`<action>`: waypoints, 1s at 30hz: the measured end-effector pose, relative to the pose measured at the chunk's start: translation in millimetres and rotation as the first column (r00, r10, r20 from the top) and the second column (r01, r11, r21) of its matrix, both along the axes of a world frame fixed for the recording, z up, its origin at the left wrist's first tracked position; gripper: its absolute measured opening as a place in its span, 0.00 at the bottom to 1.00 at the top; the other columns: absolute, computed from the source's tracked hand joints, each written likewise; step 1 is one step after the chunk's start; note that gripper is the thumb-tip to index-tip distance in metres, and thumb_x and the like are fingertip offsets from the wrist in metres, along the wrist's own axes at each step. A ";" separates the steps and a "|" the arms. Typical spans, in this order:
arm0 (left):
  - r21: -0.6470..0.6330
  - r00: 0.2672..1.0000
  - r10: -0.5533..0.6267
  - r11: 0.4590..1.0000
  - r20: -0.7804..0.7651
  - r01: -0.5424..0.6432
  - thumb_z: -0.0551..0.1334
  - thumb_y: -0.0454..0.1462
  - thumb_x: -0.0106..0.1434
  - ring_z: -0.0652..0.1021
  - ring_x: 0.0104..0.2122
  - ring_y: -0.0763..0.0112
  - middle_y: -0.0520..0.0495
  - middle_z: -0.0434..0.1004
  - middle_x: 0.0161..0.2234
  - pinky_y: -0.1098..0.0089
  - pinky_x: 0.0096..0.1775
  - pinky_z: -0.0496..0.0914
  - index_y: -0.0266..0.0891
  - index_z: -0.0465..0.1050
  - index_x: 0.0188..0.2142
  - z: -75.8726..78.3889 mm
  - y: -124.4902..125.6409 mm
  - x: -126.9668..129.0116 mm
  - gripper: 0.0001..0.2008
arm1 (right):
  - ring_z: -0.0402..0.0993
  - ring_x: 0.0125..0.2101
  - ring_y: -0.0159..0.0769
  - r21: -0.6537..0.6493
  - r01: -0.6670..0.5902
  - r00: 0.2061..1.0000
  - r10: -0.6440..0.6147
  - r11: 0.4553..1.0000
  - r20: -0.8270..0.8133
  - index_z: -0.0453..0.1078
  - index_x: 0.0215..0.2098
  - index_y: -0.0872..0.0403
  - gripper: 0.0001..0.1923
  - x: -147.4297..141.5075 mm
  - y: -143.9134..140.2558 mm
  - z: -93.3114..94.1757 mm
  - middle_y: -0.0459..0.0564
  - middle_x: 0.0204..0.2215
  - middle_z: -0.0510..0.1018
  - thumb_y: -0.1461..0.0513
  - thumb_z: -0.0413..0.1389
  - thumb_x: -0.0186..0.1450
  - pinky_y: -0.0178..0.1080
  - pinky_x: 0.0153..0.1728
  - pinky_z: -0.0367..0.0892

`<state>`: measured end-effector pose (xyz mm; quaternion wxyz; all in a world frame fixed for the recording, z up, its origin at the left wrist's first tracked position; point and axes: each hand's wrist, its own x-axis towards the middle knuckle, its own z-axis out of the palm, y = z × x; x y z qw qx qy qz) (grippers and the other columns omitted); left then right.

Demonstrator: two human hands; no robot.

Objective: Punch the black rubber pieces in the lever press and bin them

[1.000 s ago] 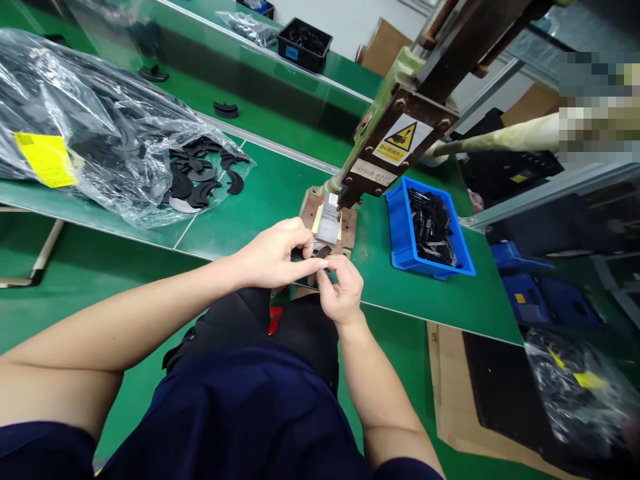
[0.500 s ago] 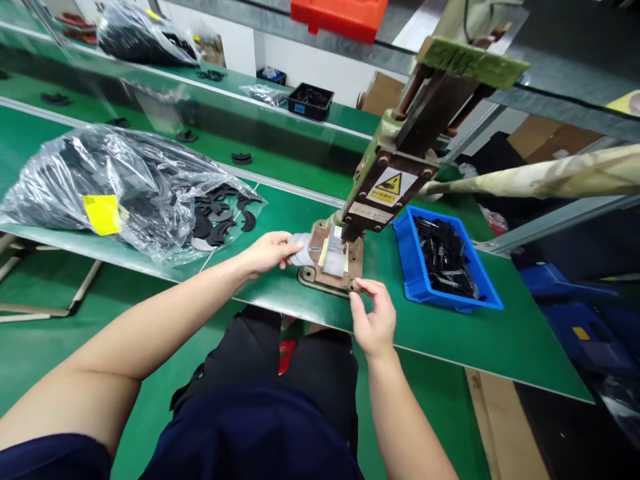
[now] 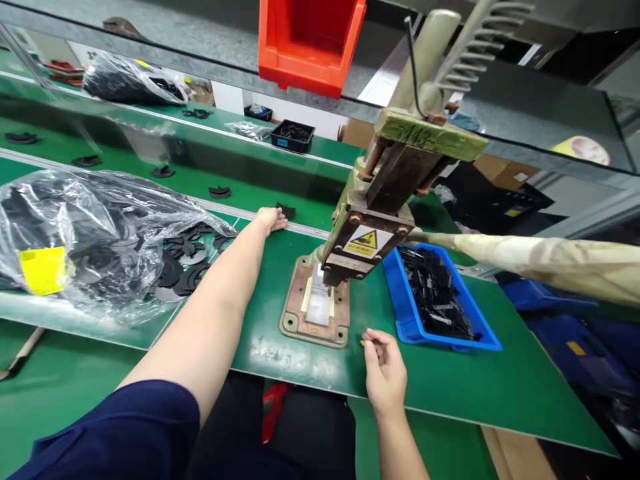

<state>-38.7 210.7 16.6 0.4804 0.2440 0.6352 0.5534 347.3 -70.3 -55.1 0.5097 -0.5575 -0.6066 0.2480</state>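
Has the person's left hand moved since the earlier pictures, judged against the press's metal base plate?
Yes. The left hand has gone from beside the rusty metal base plate away across the green table, to a small black part at the conveyor's edge.

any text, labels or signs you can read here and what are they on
No words read clearly.
Warning sticker on the press: yellow triangle with a black hazard sign; the characters beside it are too small to read.
Plate below the sticker: a line of print, blurred.
Green top bar of the press: faint marks, illegible.
Yellow label on the plastic bag: no print legible.
Blue tag on the black bin: too small.
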 end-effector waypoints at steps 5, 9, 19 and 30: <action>0.030 1.000 -0.004 1.000 -0.026 0.005 0.64 0.30 0.74 0.81 0.28 0.76 0.48 0.77 0.26 0.75 0.39 0.78 0.33 0.69 0.36 -21.2 -13.8 2.9 0.08 | 0.83 0.45 0.41 -0.002 -0.016 1.000 0.016 1.000 -0.012 0.77 0.49 0.50 0.12 1.6 3.7 -1.0 0.56 0.46 0.82 0.53 0.60 0.71 0.49 0.47 0.82; 0.057 0.995 -0.027 0.998 -0.092 0.033 0.67 0.28 0.71 0.80 0.28 0.78 0.50 0.77 0.27 0.75 0.38 0.78 0.35 0.69 0.36 -28.5 -37.2 7.9 0.08 | 0.82 0.43 0.39 0.019 -0.055 0.998 0.055 0.998 -0.003 0.77 0.48 0.50 0.12 -3.8 3.3 4.5 0.54 0.44 0.82 0.53 0.57 0.73 0.46 0.46 0.81; 0.125 0.918 -0.207 0.957 -0.339 0.262 0.66 0.34 0.70 0.83 0.31 0.73 0.49 0.82 0.32 0.72 0.40 0.79 0.37 0.73 0.42 -76.8 -81.9 -6.2 0.03 | 0.80 0.43 0.37 0.058 0.001 0.969 -0.016 0.998 0.248 0.80 0.46 0.50 0.19 49.2 24.6 76.7 0.51 0.43 0.84 0.50 0.51 0.75 0.44 0.49 0.77; 0.062 0.828 -0.272 0.937 -0.490 0.344 0.70 0.45 0.65 0.85 0.35 0.67 0.48 0.84 0.36 0.68 0.39 0.79 0.39 0.75 0.46 -81.6 -123.7 -0.9 0.15 | 0.78 0.52 0.38 -0.299 0.162 0.768 0.070 0.941 0.637 0.73 0.56 0.53 0.21 142.9 154.5 93.3 0.53 0.55 0.79 0.49 0.59 0.72 0.49 0.55 0.79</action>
